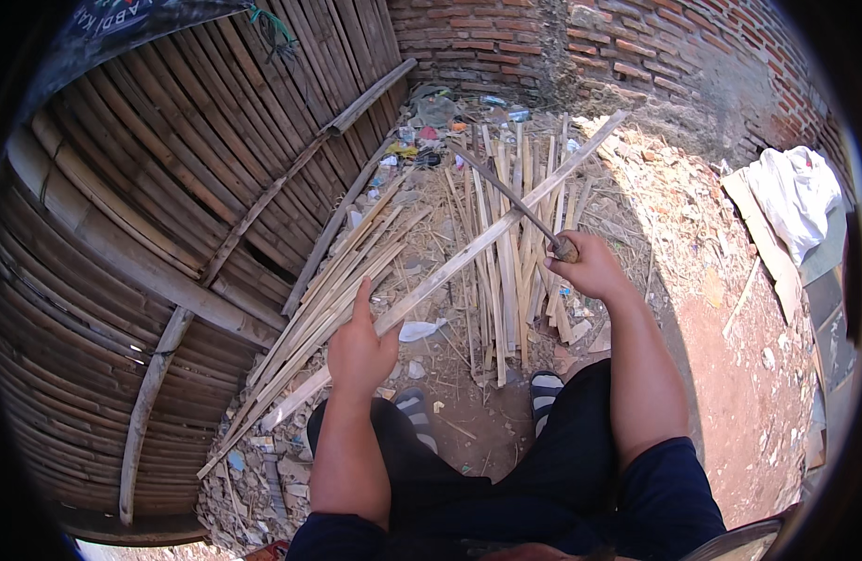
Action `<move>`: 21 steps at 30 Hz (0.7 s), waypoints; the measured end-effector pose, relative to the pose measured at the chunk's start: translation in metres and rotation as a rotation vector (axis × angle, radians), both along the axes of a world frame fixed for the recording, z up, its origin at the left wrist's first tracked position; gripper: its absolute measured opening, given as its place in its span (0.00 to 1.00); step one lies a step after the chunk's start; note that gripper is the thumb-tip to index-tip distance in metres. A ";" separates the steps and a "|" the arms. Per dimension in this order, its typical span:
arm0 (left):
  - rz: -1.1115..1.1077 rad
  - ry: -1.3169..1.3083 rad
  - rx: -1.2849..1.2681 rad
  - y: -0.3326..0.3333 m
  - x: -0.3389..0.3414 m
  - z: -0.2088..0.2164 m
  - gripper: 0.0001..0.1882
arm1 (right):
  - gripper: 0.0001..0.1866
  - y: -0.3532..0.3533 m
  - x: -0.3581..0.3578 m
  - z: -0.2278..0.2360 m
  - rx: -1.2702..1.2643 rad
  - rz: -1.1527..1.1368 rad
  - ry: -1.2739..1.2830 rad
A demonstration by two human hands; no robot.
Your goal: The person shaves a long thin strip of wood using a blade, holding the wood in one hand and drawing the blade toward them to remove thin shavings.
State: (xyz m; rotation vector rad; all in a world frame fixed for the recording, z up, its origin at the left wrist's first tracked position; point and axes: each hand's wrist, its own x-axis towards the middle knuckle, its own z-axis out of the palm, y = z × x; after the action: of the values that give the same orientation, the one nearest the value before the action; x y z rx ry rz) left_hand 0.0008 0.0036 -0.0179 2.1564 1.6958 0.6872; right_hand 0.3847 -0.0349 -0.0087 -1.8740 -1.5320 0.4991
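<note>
A long pale split-bamboo strip [449, 266] runs slantwise from the lower left to the upper right. My left hand [361, 357] is closed around its nearer part, the index finger stretched out beside it. In my right hand [594, 268] is the stubby wooden handle of a machete [494, 178]. Its dark, narrow blade points up and left and crosses over the strip; whether the edge touches it I cannot tell. Beneath the crossing lies a pile of bamboo strips [502, 309] on the ground. Another bundle of long strips [356, 257] lies slanted to the left.
A bamboo-slat wall [169, 178] rises on the left, a brick wall [637, 51] at the back. Litter and chips cover the ground around the piles. White sacking [796, 196] rests over boards on the right. My sandalled feet [545, 397] are close to the near pile.
</note>
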 end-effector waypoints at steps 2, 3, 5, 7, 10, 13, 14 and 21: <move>-0.011 -0.009 0.010 0.002 0.004 -0.002 0.48 | 0.20 -0.003 -0.006 -0.002 0.029 0.087 -0.049; -0.021 -0.020 0.023 0.003 0.005 -0.006 0.48 | 0.19 -0.004 -0.012 -0.002 0.020 0.142 -0.092; -0.028 -0.036 0.034 0.004 0.006 -0.009 0.47 | 0.19 -0.004 -0.030 0.003 -0.051 0.244 -0.183; -0.030 -0.051 0.030 0.006 0.007 -0.009 0.47 | 0.21 -0.008 -0.048 0.021 -0.177 0.332 -0.286; -0.054 -0.052 0.130 0.005 0.010 -0.010 0.47 | 0.22 -0.002 -0.028 0.007 -0.131 0.297 -0.189; -0.024 -0.029 0.064 0.007 0.011 -0.007 0.47 | 0.21 0.002 0.009 -0.006 -0.079 0.121 -0.037; -0.024 -0.031 0.073 0.007 0.011 -0.007 0.46 | 0.21 0.003 0.020 -0.011 -0.063 0.039 0.016; -0.021 -0.047 0.091 0.006 0.015 -0.010 0.46 | 0.22 -0.005 0.004 -0.003 -0.077 0.119 0.020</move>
State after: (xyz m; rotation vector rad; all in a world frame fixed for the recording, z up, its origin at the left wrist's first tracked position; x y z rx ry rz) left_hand 0.0155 0.0092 -0.0277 2.1981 1.6459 0.8176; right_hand 0.3882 -0.0398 -0.0118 -1.8368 -1.6389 0.6372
